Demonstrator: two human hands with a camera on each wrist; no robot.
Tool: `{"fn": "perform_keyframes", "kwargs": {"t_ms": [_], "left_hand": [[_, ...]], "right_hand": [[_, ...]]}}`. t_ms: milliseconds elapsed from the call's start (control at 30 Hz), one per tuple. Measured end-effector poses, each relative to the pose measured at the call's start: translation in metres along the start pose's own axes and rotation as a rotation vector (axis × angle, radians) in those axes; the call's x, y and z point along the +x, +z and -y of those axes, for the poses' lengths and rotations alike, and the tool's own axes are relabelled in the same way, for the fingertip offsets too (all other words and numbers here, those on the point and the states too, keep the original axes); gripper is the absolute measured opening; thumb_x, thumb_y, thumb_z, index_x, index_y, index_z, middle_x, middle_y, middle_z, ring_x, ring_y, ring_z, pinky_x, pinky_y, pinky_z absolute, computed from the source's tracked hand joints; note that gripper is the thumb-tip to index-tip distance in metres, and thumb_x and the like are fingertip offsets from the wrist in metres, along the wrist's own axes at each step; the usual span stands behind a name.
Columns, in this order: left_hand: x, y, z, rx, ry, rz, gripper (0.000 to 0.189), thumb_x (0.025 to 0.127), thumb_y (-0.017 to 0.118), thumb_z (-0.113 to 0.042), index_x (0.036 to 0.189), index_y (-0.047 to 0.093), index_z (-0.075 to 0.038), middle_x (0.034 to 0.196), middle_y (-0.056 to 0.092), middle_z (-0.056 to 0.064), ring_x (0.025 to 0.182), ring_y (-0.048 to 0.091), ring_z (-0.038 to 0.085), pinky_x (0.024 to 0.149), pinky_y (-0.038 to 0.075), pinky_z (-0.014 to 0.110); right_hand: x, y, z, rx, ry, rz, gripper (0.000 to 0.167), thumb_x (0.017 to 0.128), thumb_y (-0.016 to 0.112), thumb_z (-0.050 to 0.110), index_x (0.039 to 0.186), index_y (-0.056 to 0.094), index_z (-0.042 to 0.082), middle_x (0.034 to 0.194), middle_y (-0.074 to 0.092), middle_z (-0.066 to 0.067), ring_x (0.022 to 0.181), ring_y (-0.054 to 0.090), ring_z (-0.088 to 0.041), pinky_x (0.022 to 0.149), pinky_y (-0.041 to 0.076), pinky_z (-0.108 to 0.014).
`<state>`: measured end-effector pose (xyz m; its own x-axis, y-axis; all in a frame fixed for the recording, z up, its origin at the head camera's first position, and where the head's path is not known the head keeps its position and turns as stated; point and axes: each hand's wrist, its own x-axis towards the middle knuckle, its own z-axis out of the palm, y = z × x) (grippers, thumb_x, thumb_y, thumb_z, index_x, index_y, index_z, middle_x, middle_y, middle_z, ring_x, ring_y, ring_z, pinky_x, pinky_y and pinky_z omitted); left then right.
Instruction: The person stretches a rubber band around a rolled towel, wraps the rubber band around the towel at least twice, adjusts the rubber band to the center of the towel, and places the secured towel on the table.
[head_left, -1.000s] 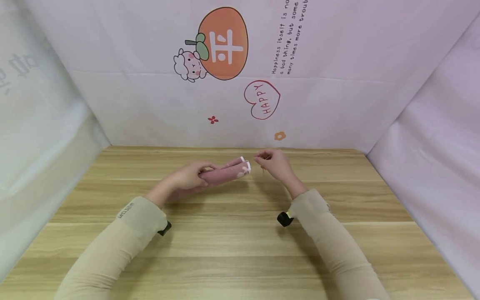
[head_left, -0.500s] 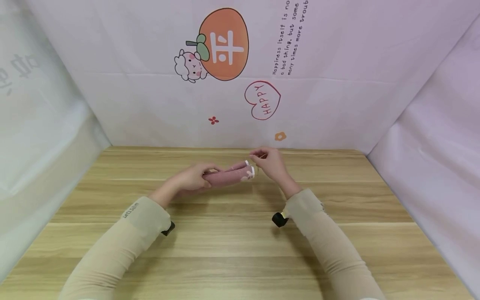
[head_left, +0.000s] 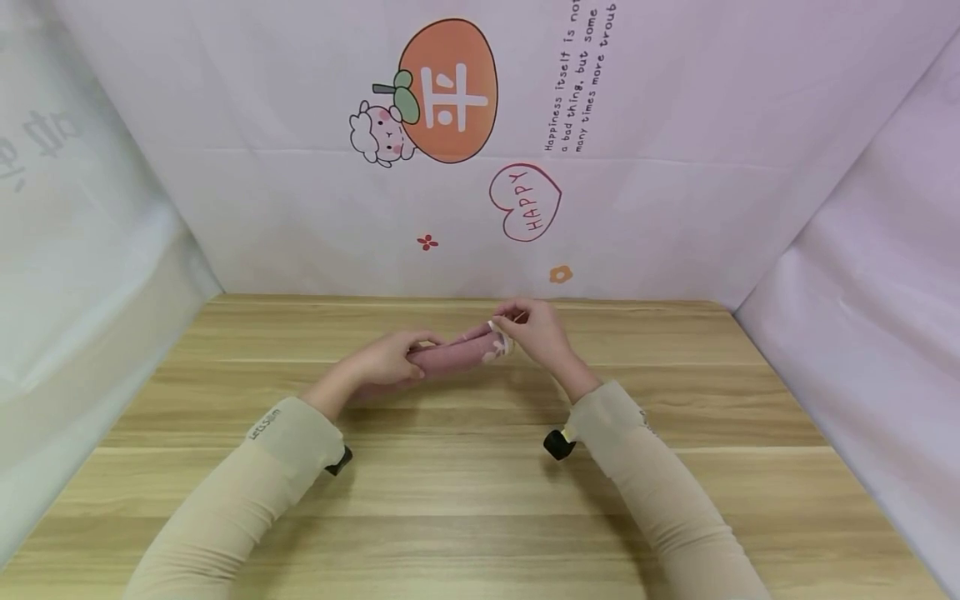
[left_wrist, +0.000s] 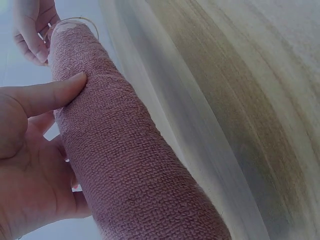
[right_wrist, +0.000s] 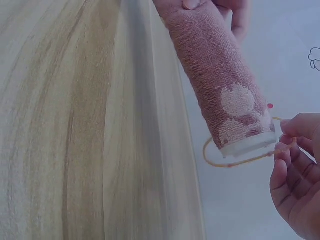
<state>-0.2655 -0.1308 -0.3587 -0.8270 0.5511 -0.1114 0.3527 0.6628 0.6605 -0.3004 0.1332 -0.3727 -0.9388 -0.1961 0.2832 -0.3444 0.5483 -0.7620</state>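
Observation:
A pink towel roll (head_left: 453,356) with pale patches and a white edge is held above the table, its patterned end pointing right. My left hand (head_left: 382,358) grips it around the middle, the thumb (left_wrist: 62,94) lying across the terry cloth in the left wrist view. My right hand (head_left: 542,333) is at the white-edged end, pinching a thin yellowish elastic band (right_wrist: 220,164). In the right wrist view the band hangs as a loose loop around that end, standing off the cloth on one side. The fingers partly hide the roll's tip in the head view.
The wood-grain table (head_left: 450,500) extends in front of both arms. A white printed cloth (head_left: 300,225) hangs behind it, with more white cloth on both sides. Each wrist carries a small black camera (head_left: 558,444).
The towel roll has shifted slightly right, and the right hand has moved left to meet its end. The band, held apart from the roll before, is now at the white-edged end.

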Motion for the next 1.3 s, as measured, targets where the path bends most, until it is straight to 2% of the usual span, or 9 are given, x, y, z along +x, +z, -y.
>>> {"fn": "perform_keyframes", "kwargs": {"t_ms": [467,767,933,1133,1300], "left_hand": [[0.003,0.000,-0.001,0.012,-0.040,-0.027,0.050,0.095,0.065,0.006,0.142,0.055,-0.006,0.134,0.059,0.024,0.125,0.055,0.039,0.104,0.047,0.055],[0.005,0.003,-0.005,0.023,-0.039,-0.019,0.051,0.095,0.067,0.005,0.143,0.055,-0.006,0.134,0.060,0.025,0.126,0.056,0.040,0.103,0.048,0.054],[0.004,0.003,-0.006,0.037,-0.044,-0.015,0.052,0.094,0.067,0.005,0.143,0.056,-0.006,0.136,0.059,0.026,0.126,0.056,0.041,0.103,0.048,0.055],[0.007,0.005,-0.007,0.042,-0.029,-0.007,0.054,0.093,0.068,0.006,0.144,0.055,-0.006,0.135,0.060,0.025,0.124,0.057,0.039,0.101,0.049,0.053],[0.009,0.007,-0.008,0.042,-0.024,0.002,0.053,0.093,0.067,0.006,0.144,0.056,-0.006,0.134,0.061,0.023,0.122,0.058,0.037,0.099,0.051,0.052]], "right_hand": [[-0.004,0.004,0.002,0.000,-0.004,0.002,0.010,0.095,0.075,0.013,0.101,0.077,0.004,0.086,0.071,-0.006,0.079,0.062,-0.020,0.062,0.049,-0.026],[-0.008,0.012,0.006,-0.171,-0.126,-0.029,0.006,0.095,0.073,0.009,0.097,0.078,0.006,0.079,0.069,-0.003,0.070,0.063,-0.017,0.057,0.051,-0.027],[-0.008,0.017,0.014,-0.203,-0.113,-0.015,0.005,0.095,0.074,0.009,0.096,0.079,0.007,0.086,0.071,-0.004,0.074,0.063,-0.017,0.059,0.054,-0.027],[-0.007,0.021,0.018,-0.250,-0.135,-0.001,0.006,0.095,0.075,0.011,0.097,0.079,0.007,0.093,0.074,-0.005,0.081,0.065,-0.019,0.069,0.056,-0.032],[-0.006,0.024,0.021,-0.270,-0.155,0.005,0.006,0.094,0.076,0.011,0.096,0.079,0.006,0.093,0.074,-0.005,0.081,0.066,-0.019,0.068,0.056,-0.032]]}}
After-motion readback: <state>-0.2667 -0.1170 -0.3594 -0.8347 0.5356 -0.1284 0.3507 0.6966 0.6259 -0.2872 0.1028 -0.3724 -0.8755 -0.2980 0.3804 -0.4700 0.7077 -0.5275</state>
